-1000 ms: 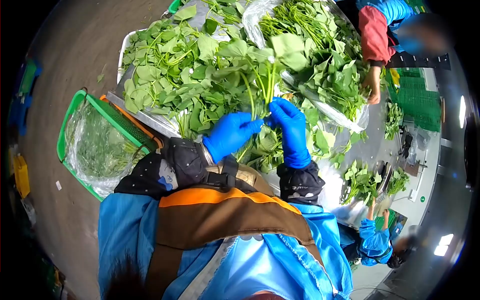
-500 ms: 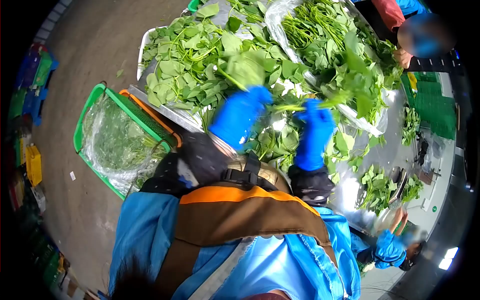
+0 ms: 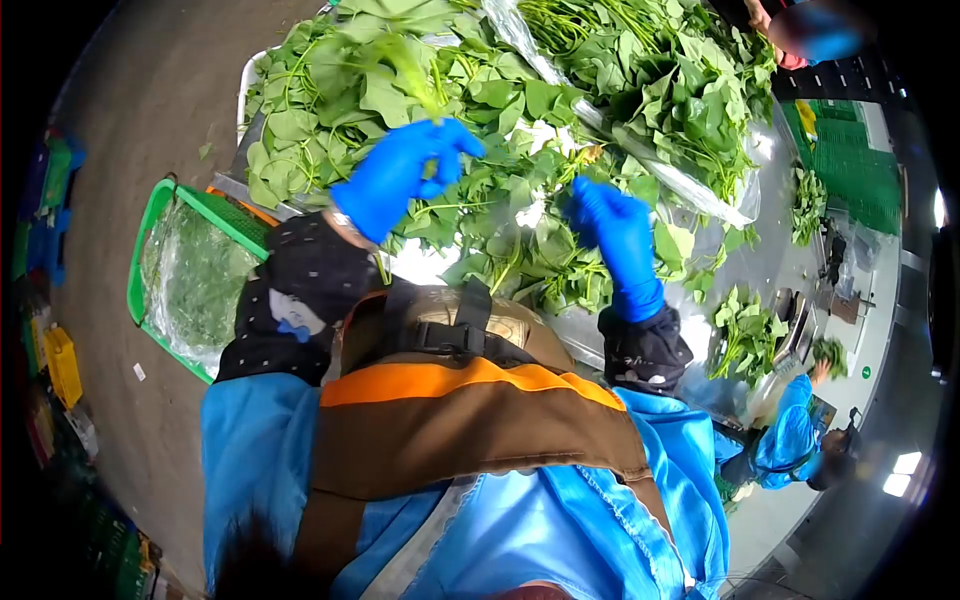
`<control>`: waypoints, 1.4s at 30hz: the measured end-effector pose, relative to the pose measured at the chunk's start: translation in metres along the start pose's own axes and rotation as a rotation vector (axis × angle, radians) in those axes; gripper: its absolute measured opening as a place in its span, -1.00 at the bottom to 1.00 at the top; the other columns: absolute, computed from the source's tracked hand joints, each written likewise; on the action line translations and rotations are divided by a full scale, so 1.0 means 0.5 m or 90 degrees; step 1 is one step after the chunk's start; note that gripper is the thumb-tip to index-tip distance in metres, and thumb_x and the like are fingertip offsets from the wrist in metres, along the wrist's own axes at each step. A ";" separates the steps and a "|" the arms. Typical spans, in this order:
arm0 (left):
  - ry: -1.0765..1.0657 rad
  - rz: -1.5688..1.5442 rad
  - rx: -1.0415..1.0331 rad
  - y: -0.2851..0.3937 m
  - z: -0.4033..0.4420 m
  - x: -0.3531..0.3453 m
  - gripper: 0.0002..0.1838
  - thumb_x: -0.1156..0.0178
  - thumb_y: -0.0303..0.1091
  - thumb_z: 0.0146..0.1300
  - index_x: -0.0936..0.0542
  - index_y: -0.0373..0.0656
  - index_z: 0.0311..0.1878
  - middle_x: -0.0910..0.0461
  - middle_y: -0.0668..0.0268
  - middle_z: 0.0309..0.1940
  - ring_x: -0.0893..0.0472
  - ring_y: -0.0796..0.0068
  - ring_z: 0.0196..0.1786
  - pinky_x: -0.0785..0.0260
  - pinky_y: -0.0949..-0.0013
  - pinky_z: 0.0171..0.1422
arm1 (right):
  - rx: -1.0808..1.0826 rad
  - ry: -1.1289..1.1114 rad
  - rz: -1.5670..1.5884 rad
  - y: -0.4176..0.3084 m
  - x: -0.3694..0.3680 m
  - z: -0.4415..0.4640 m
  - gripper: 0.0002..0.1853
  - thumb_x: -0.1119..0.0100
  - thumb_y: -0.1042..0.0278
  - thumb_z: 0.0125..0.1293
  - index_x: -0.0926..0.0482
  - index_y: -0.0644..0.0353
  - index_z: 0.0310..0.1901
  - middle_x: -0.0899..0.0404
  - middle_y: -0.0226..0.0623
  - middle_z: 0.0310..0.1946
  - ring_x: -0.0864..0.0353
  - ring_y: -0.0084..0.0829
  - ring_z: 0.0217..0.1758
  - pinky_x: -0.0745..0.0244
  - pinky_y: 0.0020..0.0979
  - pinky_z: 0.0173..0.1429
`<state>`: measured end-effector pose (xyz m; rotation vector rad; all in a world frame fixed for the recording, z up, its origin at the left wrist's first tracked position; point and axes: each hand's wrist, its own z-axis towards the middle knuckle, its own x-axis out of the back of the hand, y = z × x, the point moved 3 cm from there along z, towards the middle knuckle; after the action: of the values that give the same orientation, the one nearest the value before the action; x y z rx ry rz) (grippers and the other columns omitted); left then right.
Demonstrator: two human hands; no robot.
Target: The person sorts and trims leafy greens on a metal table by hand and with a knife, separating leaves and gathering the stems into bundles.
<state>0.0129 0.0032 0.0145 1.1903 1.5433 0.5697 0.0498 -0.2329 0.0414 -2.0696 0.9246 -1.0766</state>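
My left hand, in a blue glove, is over the near side of the leaf pile. Its thumb and fingers are apart. Just beyond its knuckles is a motion-blurred leafy stem, and I see no clear grip on it. My right hand, also gloved in blue, is above scattered leafy greens. Its fingers are bent together and point down; whatever they may hold is hidden. Beyond it, a clear plastic bag lies open around a heap of leafy stems.
A green basket lined with clear plastic stands on the floor at left. Small bunches of greens lie on the metal table at right. Another person's hand is at the far bag edge; a co-worker in blue is at lower right.
My left hand has moved left and its fingers have spread from the leaf. The leafy stem that stuck out of my right hand no longer shows there. The view has shifted slightly.
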 end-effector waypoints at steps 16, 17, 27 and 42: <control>-0.039 -0.155 -0.023 -0.109 -0.012 -0.097 -0.61 -0.03 -0.30 0.24 -0.41 -0.26 0.11 -0.53 0.28 -0.07 -0.51 0.53 -0.17 -0.30 0.51 -0.08 | 0.147 0.128 0.279 0.039 -0.041 -0.054 -0.83 -0.09 0.50 0.20 -0.57 0.37 -0.21 -0.58 -0.28 -0.42 -0.53 -0.55 -0.43 -0.45 -0.54 -0.29; -0.037 -0.155 -0.034 -0.105 -0.006 -0.100 -0.62 -0.04 -0.31 0.23 -0.42 -0.26 0.09 -0.53 0.28 -0.08 -0.51 0.55 -0.19 -0.31 0.52 -0.10 | 0.153 0.121 0.299 0.044 -0.062 -0.057 -0.84 -0.11 0.50 0.19 -0.58 0.36 -0.22 -0.58 -0.28 -0.42 -0.52 -0.56 -0.43 -0.43 -0.55 -0.29; 0.105 -0.022 -0.005 -0.110 -0.011 -0.092 -0.75 -0.06 -0.25 0.24 -0.57 -0.19 -0.14 -0.45 0.42 -0.62 -0.37 0.69 -0.54 -0.13 0.61 -0.47 | 0.373 0.161 -0.086 0.061 -0.122 -0.068 -0.77 -0.14 0.28 0.17 -0.58 0.27 -0.26 -0.58 -0.20 -0.40 -0.55 -0.35 -0.32 -0.41 -0.38 -0.21; 0.023 0.087 0.000 -0.112 -0.041 -0.045 -0.78 -0.08 -0.29 0.22 -0.54 -0.23 -0.20 -0.46 0.36 -0.62 -0.44 0.61 -0.54 -0.23 0.56 -0.44 | 0.153 -0.122 0.331 -0.032 -0.139 -0.018 -0.77 -0.23 0.44 0.08 -0.58 0.32 -0.20 -0.58 -0.34 -0.39 -0.51 -0.61 -0.35 -0.40 -0.57 -0.25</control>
<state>-0.0288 -0.0343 -0.0154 1.2981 1.5005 0.6845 0.0176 -0.1700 0.0286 -1.5788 1.0924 -0.6622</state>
